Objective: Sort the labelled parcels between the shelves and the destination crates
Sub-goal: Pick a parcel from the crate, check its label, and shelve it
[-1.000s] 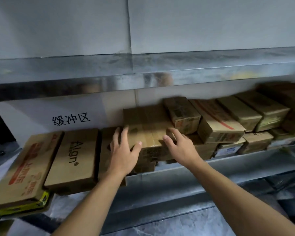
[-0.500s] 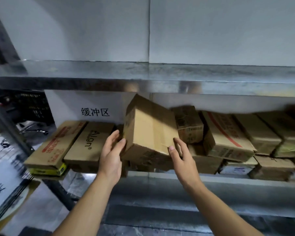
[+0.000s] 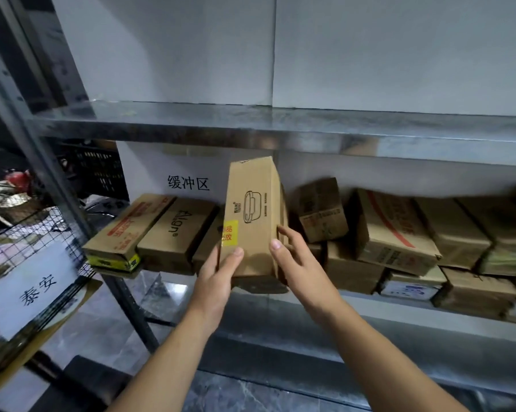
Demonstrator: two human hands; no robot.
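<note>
cardboard parcel (image 3: 252,217) stands upright at frame centre, long axis vertical.
left hand (image 3: 218,273) and right hand (image 3: 298,260) grasp its lower sides.

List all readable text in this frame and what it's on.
"缓冲区": white sign on the wall behind the shelf.
"泰安": white sign on the wire crate, left.
"Align": flat box on the shelf.
"品" and "放": yellow sticker on the held box; the rest is cut off at the box's edge.
Small print beside the pot drawing on the held box: too small.
Red print on the leftmost box and the boxes at right: blurred.
</note>
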